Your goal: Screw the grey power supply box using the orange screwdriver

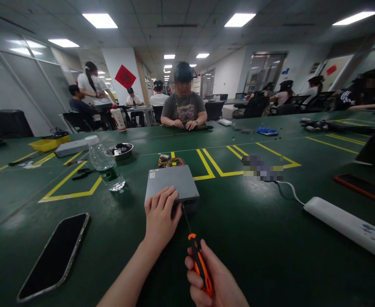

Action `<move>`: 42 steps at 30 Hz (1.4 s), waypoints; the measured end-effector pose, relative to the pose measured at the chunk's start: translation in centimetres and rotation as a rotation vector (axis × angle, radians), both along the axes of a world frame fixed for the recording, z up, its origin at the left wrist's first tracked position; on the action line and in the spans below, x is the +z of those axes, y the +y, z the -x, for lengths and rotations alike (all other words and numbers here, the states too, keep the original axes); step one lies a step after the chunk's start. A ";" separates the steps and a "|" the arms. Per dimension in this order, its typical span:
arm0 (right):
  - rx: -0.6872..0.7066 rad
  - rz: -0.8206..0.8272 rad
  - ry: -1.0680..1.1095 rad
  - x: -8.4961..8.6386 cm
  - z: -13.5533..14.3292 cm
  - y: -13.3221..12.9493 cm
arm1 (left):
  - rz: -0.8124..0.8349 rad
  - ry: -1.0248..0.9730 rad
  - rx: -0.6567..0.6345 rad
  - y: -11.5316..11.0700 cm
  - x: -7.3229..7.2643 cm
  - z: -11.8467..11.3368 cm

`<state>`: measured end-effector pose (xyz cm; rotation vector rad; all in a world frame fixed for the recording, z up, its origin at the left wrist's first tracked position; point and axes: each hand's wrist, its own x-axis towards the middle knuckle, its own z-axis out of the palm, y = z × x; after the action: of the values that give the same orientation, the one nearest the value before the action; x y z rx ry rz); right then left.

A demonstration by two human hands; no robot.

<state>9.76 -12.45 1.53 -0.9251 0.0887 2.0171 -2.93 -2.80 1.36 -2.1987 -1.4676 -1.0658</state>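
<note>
A grey metal computer power supply (pixel 171 177) lies on the green table in front of me, its bundle of coloured wires (pixel 171 160) coming out at the far side. My left hand (pixel 163 209) grips its near left corner, fingers over the top and thumb down at the near face. In my right hand (pixel 206 273) is a screwdriver (pixel 200 264) with an orange and black handle, fingers wrapped round it. The shaft points away from me, and its tip meets the near face close to my left thumb. What the tip touches is too small to make out.
A phone (pixel 54 256) lies at left, with a water bottle (pixel 107 164) beyond it. Behind stand a metal bowl (pixel 121 155) and a yellow tray (pixel 50 144). At right is a white power strip (pixel 347 226) with its cable. A person (pixel 184 102) sits across the table.
</note>
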 end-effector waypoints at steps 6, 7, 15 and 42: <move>0.005 -0.019 -0.032 0.3 -0.2 0.2 | -0.012 0.001 -0.003 0.0 0.0 0.0; 0.032 0.011 -0.021 0.5 -0.3 0.3 | -0.016 -0.001 -0.004 0.0 0.0 0.0; 0.062 -0.120 0.030 -0.8 -0.5 0.1 | 0.003 -0.004 -0.005 0.1 -0.1 0.1; -0.158 -0.093 -0.150 0.4 0.3 -0.2 | 0.002 0.007 -0.005 -0.1 0.0 0.1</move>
<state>9.41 -12.62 1.97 -0.9761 -0.0146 1.7858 -3.03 -2.87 1.38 -2.2067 -1.4620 -1.0578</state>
